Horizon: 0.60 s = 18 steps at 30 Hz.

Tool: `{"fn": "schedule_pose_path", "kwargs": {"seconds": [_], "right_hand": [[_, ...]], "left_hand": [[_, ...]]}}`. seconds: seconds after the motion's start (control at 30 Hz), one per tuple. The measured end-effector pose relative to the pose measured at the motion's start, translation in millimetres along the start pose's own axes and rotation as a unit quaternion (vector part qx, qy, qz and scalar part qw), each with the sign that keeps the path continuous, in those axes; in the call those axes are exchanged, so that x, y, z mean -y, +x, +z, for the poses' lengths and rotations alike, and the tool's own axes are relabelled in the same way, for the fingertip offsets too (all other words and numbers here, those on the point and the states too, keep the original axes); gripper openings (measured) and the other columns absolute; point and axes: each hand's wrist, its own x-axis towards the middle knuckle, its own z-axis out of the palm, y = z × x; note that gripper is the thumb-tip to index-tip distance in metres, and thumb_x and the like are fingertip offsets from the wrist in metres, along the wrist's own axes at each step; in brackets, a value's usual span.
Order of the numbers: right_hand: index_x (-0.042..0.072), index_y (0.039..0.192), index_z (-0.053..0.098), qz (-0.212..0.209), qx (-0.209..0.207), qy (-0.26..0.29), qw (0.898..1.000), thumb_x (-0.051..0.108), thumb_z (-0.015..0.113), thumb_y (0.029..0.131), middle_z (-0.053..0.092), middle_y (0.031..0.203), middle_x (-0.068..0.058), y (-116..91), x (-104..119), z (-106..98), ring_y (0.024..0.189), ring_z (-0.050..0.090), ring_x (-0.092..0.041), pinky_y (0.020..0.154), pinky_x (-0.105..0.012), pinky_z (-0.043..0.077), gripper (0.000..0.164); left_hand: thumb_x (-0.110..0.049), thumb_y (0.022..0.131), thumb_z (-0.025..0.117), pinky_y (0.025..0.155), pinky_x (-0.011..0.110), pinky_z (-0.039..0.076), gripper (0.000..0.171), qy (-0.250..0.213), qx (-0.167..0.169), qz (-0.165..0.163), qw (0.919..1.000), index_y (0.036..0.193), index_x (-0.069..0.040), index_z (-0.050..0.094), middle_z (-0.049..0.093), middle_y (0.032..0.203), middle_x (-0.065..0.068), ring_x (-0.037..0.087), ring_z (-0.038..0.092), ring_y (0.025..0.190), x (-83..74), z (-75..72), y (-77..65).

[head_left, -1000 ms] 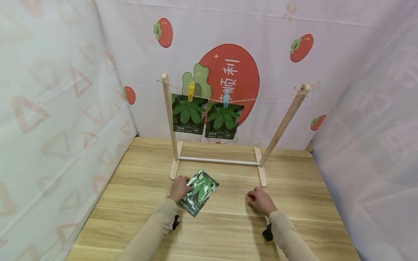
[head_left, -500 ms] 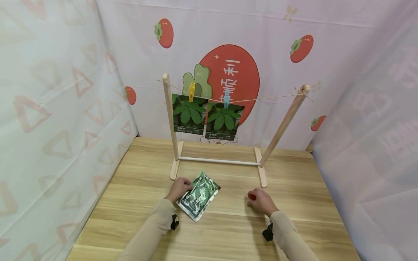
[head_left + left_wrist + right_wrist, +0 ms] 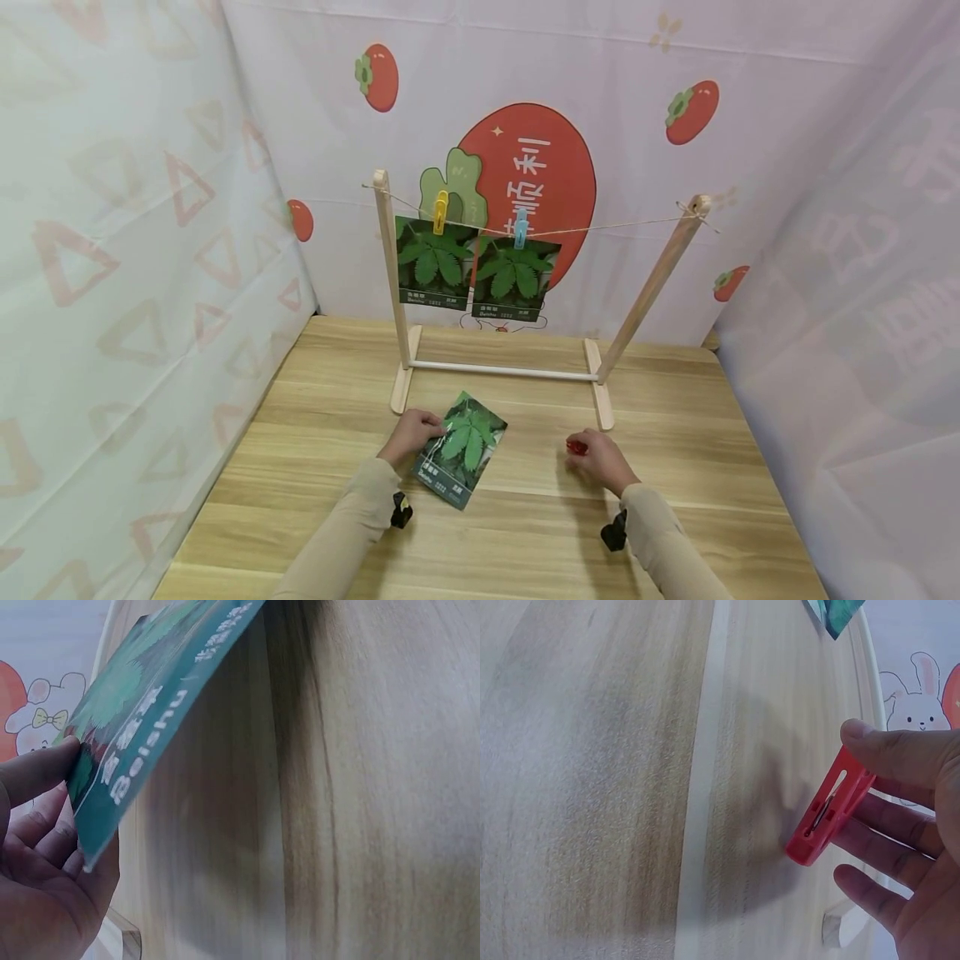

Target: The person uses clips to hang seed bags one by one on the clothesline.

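My left hand [image 3: 414, 435] pinches the left edge of a green seed packet [image 3: 463, 450] with a leaf picture and white lettering. In the left wrist view the packet [image 3: 142, 705] is tilted above the wooden surface, thumb on its front and fingers behind. My right hand [image 3: 604, 461] holds a red clothespin [image 3: 577, 447] over the table on the right. Seen from the right wrist, the clothespin [image 3: 831, 806] sits between thumb and fingers, its metal spring showing. Two similar packets hang from a string, one under a yellow clothespin [image 3: 440, 212], the other under a blue clothespin [image 3: 520, 230].
A wooden stand with a left post [image 3: 392, 267] and a right post [image 3: 652, 287] carries the string [image 3: 615, 224] at the back of the table. A white rod [image 3: 502, 370] joins its feet. Printed cloth [image 3: 630, 50] walls in the table [image 3: 525, 533] behind and on both sides.
The packet in my left hand has tilted, its glare fading so the picture and lettering show plainly. The red clothespin shows more beyond my right fingertips. Both hands stay nearly in place.
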Motion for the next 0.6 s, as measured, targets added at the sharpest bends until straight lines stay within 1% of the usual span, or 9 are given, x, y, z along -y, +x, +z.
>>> {"fn": "schedule_pose_path", "kwargs": {"seconds": [0.13,0.27,0.4,0.47,0.6], "right_hand": [[0.0,0.099,0.073,0.004,0.0,0.019,1.0,0.008,0.08,0.077,0.067,0.088,-0.004,1.1,3.3,-3.2,0.082,0.063,-0.017,0.074,-0.034,0.053,0.024],[0.0,0.1,0.073,0.008,0.002,0.026,1.0,0.009,0.078,0.081,0.067,0.089,-0.003,2.6,7.3,-7.6,0.083,0.063,-0.016,0.075,-0.035,0.053,0.022],[-0.001,0.102,0.072,0.002,-0.001,0.029,1.0,0.008,0.076,0.082,0.067,0.09,-0.006,4.1,11.4,-12.3,0.085,0.064,-0.019,0.078,-0.041,0.055,0.022],[-0.002,0.103,0.072,0.002,-0.002,0.036,0.999,0.007,0.076,0.082,0.068,0.093,-0.007,5.2,13.7,-14.3,0.088,0.065,-0.022,0.081,-0.044,0.055,0.024],[-0.002,0.107,0.07,0.002,-0.007,0.046,0.999,0.007,0.075,0.083,0.068,0.096,-0.009,5.6,18.1,-17.8,0.092,0.066,-0.025,0.084,-0.047,0.055,0.026]], "left_hand": [[-0.009,0.087,0.07,0.068,0.028,0.05,0.013,-0.006,-0.002,0.002,1.0,0.091,0.004,0.07,0.07,0.088,0.013,0.017,0.062,0.079,-2.4,1.1,0.5],[-0.008,0.088,0.069,0.065,0.025,0.047,0.011,-0.028,-0.004,-0.006,0.9996,0.089,0.002,0.068,0.068,0.086,0.011,0.016,0.06,0.077,-4.8,2.5,0.5],[-0.007,0.087,0.07,0.064,0.024,0.048,0.012,-0.037,-0.013,0.003,0.9992,0.09,0.005,0.067,0.069,0.086,0.013,0.015,0.061,0.076,-7.5,2.9,0.0],[-0.008,0.087,0.07,0.063,0.024,0.048,0.014,-0.05,-0.015,0.003,0.9986,0.091,0.005,0.068,0.069,0.085,0.012,0.014,0.06,0.074,-8.9,2.8,0.5],[-0.009,0.088,0.07,0.058,0.023,0.045,0.015,-0.098,-0.012,-0.007,0.9951,0.096,0.004,0.069,0.071,0.083,0.009,0.011,0.057,0.068,-14.8,1.1,1.8]]}}
